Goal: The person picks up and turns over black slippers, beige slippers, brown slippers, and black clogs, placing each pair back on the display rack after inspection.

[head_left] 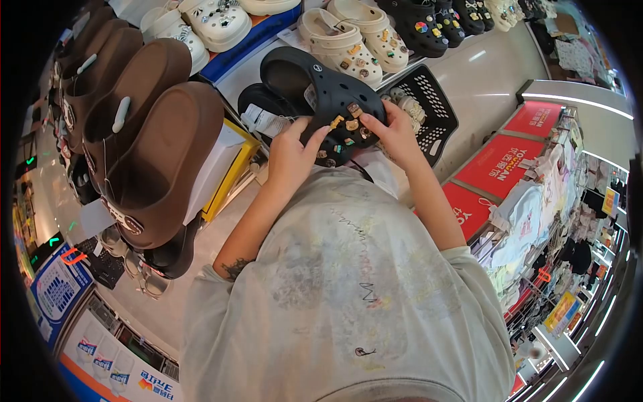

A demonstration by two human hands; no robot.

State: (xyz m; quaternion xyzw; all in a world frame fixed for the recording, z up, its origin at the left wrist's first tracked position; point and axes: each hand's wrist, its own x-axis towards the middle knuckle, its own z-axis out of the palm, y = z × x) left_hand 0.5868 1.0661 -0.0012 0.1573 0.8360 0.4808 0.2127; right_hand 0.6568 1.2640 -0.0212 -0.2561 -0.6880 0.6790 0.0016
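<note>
A black clog with gold, brown and green charms on its toe is held up in front of my body by both hands. My left hand grips its near left side, the thumb pressing by a gold charm. On the right side my right hand is closed round the toe, its thumb touching a brown square charm. The fingers beneath the shoe are hidden. Another dark shoe lies behind it on the left, and a white tag hangs close to my left hand.
Large brown slippers stand in a row on the left. White clogs and black clogs line the shelf ahead. A black basket holds pale shoes near my right hand. Clothing racks and red signs are at right.
</note>
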